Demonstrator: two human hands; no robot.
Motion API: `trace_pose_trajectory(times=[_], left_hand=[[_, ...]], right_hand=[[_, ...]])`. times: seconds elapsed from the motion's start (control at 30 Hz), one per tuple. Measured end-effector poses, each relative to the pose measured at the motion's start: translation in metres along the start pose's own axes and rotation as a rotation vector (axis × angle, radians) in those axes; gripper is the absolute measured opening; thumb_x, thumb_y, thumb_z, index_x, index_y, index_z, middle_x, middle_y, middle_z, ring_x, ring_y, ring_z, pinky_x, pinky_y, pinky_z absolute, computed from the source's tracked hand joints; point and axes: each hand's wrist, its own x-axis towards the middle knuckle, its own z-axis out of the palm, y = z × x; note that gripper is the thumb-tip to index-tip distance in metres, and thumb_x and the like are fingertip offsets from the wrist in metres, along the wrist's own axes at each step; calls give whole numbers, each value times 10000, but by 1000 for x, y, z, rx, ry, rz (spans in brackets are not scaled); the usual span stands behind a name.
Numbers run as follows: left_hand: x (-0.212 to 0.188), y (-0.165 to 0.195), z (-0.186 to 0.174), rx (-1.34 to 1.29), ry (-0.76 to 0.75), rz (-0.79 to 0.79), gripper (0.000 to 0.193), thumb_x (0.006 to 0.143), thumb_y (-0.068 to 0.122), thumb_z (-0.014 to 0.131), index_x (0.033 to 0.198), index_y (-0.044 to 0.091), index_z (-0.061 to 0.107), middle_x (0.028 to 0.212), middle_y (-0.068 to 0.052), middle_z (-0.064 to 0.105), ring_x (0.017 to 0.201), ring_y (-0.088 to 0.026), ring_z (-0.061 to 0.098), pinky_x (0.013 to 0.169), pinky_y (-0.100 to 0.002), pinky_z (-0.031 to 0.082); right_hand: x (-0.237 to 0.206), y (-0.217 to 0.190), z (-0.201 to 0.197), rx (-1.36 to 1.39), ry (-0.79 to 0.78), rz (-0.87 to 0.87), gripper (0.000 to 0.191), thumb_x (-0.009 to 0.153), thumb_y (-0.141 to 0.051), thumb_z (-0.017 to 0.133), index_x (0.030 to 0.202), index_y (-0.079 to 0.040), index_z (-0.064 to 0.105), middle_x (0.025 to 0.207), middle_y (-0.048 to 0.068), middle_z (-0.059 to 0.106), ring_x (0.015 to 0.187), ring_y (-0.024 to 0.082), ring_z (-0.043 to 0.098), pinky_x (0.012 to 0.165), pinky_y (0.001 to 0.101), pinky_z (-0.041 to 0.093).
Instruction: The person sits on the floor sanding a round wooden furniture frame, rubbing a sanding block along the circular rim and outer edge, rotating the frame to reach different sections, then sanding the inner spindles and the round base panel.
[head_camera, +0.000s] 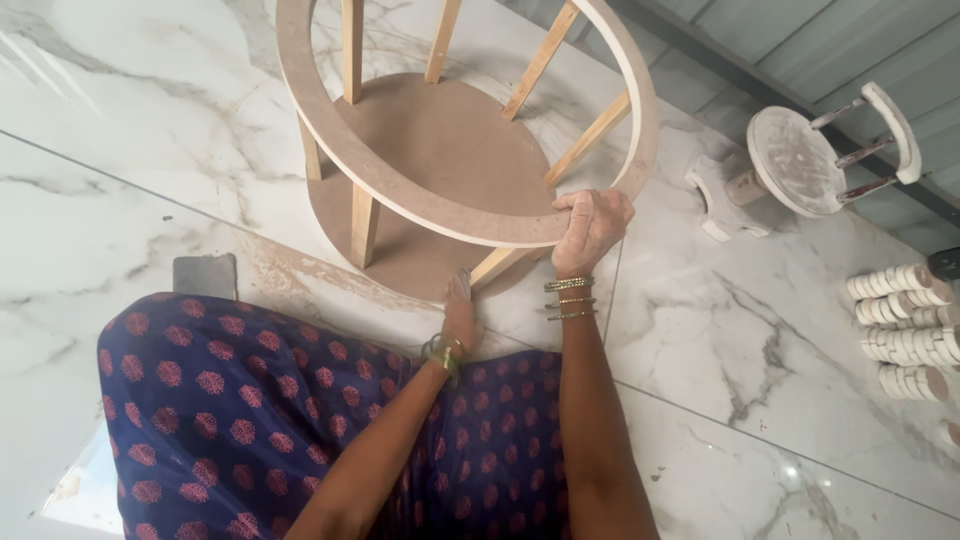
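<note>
The round wooden frame (440, 150) stands on the marble floor (120, 200) right in front of my knees: a flat disc base, upright slats, and a ring on top. My right hand (590, 225) is clamped on the near edge of that ring, fingers (580, 205) curled over its rim. My left hand (458, 310) reaches lower, touching the base beside a slat; whether its fingers are closed I cannot tell. My blue dotted skirt (230, 400) covers my lap. Well off to the right lie a small white stool frame (800, 160) and stacked white discs (905, 320).
</note>
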Motion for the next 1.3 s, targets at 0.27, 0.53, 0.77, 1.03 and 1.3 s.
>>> trace_pose_trajectory(times=[0.27,0.53,0.77,1.03,1.3], left_hand=[[-25,67,15,-84,227,305,931,683,-201,460,1554,-152,134,1650,-380,118,1547,-482,146,1268,-463,203],[-17,5,7,90,37,72,1046,638,-124,616,1508,-176,39,1593,-389,69,1516,-471,90,1256,-458,129],[-10,19,13,109,192,276,914,737,-161,537,1582,-96,194,1660,-361,168,1571,-459,163,1297,-453,176],[-21,26,16,-47,230,302,756,887,-103,423,1585,-150,135,1621,-361,221,1515,-478,260,1252,-467,241],[-23,-22,-31,136,74,-267,687,774,-15,588,1428,-28,377,1279,-277,604,1132,-460,603,981,-495,490]], right_hand=[[-7,1,5,49,77,85,382,1002,-198,456,732,-86,702,783,29,650,981,264,499,1029,411,356],[-6,3,6,59,86,56,392,1000,-212,437,719,-88,681,784,12,667,947,246,522,1014,402,365],[-2,0,4,34,62,17,413,1026,-214,424,721,-90,674,767,0,674,921,238,528,1029,412,359],[-12,12,9,62,109,28,403,1007,-230,454,703,-96,681,745,6,632,923,250,525,1000,416,371],[-6,10,3,-23,35,-89,339,1014,-244,481,770,-105,672,813,37,663,930,276,562,1001,428,364]])
